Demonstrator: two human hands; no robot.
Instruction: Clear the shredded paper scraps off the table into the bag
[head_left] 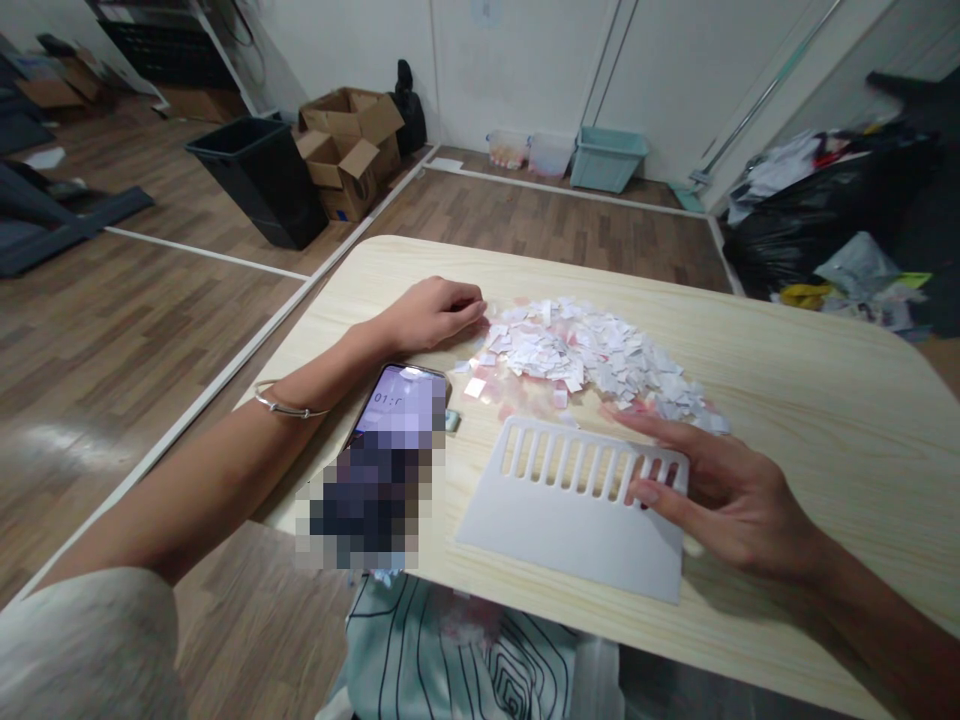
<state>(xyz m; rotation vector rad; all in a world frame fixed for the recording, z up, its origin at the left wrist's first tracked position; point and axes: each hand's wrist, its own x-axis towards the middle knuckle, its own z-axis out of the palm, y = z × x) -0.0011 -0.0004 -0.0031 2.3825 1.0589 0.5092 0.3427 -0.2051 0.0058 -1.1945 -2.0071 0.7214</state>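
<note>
Partly under right hand (721,495), slotted board (562,518).

One left hand (435,312), one right hand (720,490), one bench (810,400), one phone (401,410), one slotted board (570,520), one heap of paper scraps (592,355) too many to count, one black bin (259,180), one teal tub (607,158).

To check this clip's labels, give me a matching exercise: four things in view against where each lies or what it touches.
Things:
1. left hand
2. right hand
3. phone
4. paper scraps

Places or states:
A. heaped just beyond the slotted white card
B. curled at the heap's left edge
C. fingers spread over the card's slotted end
D. lying with its screen lit, left of the card

Pairs: 1-B; 2-C; 3-D; 4-A
</note>
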